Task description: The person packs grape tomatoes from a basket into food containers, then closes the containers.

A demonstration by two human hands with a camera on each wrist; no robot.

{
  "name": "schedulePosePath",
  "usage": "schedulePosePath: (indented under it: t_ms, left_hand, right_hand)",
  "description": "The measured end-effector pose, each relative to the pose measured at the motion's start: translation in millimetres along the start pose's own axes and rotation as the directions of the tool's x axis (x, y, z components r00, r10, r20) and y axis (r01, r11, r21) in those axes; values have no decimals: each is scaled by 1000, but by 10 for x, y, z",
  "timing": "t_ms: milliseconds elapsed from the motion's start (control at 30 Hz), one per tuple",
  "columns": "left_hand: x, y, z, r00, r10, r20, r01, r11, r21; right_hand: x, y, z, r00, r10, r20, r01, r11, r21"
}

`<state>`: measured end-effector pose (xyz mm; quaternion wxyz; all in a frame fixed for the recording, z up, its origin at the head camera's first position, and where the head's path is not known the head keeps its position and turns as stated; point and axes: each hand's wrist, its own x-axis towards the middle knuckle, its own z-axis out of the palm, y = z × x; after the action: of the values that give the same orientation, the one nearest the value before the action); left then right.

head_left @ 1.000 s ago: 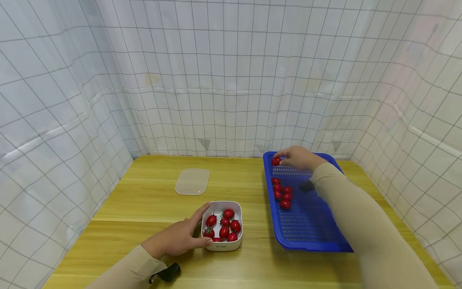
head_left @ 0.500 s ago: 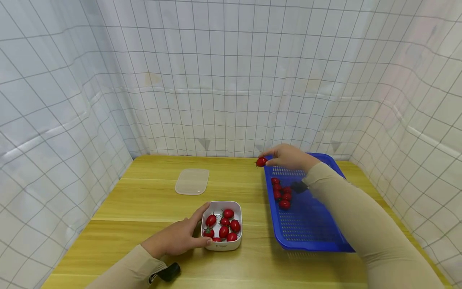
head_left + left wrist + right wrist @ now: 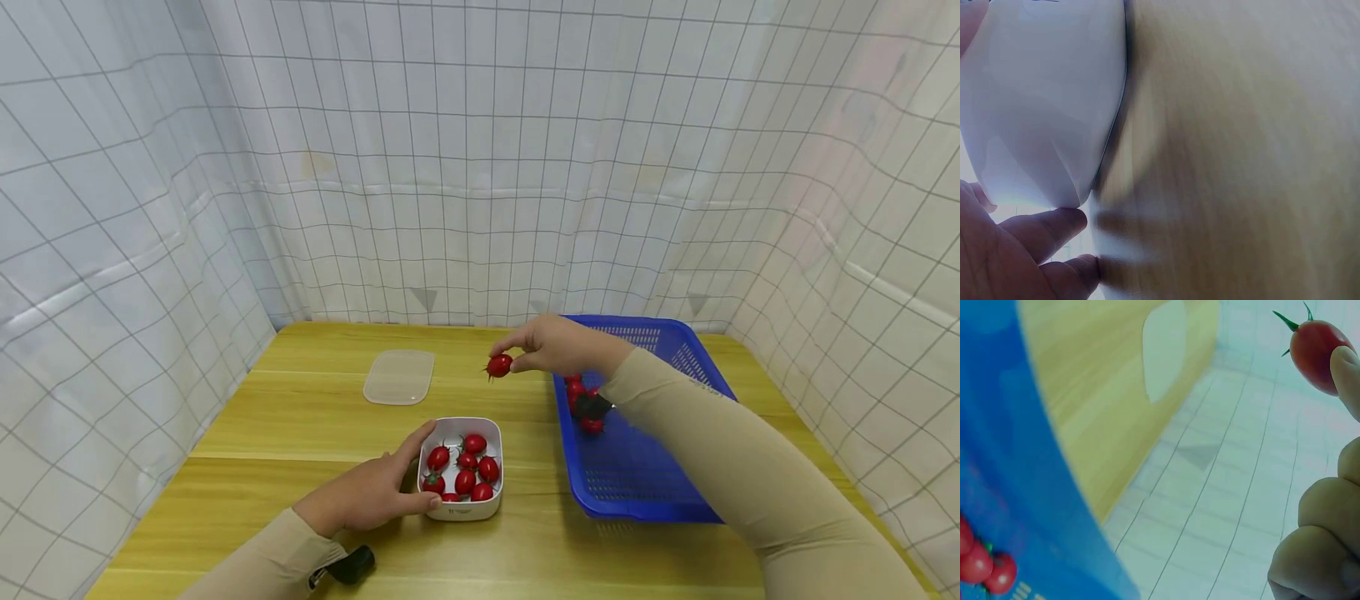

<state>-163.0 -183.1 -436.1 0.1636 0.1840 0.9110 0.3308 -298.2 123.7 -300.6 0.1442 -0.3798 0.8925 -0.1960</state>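
Note:
My right hand (image 3: 562, 343) pinches a red cherry tomato (image 3: 499, 365) between thumb and fingertips, held in the air left of the blue basket. Its green stem end points away from the fingers in the right wrist view. My left hand (image 3: 367, 492) grips the left side of a small white container (image 3: 463, 513), thumb at the front corner and index finger at the back corner. Several cherry tomatoes (image 3: 465, 482) lie inside it. More tomatoes (image 3: 1000, 573) lie along the left side of the blue basket (image 3: 637, 510), partly hidden by the right wrist.
A translucent flat lid (image 3: 400, 377) lies on the wooden table (image 3: 300, 417) behind the container. White grid-patterned curtains (image 3: 450, 208) enclose the table at the back and both sides. Dark wrist devices (image 3: 352, 565) hang under the sleeves.
My right hand has carried the cherry tomato left out of the basket, past its rim and a little toward me. The left hand and container have stayed in place.

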Motion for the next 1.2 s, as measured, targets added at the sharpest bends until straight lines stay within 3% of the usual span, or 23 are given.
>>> schedulePosePath:
  t_ms: [200,500,1200]
  left_hand:
    - [-10,0,-6,1000,12,6,-12,1000,-7]
    - [-9,-1,-9,1000,7,6,-7,1000,3]
    - [-12,8,-20,1000,5,16,-5,1000,-5]
  right_hand:
    - [17,-141,91,993,-115,29,116,993,-38]
    - [75,-282,244,979,-174,104,181,982,-62]
    - [101,-458,420,966,-188,179,215,966,-146]
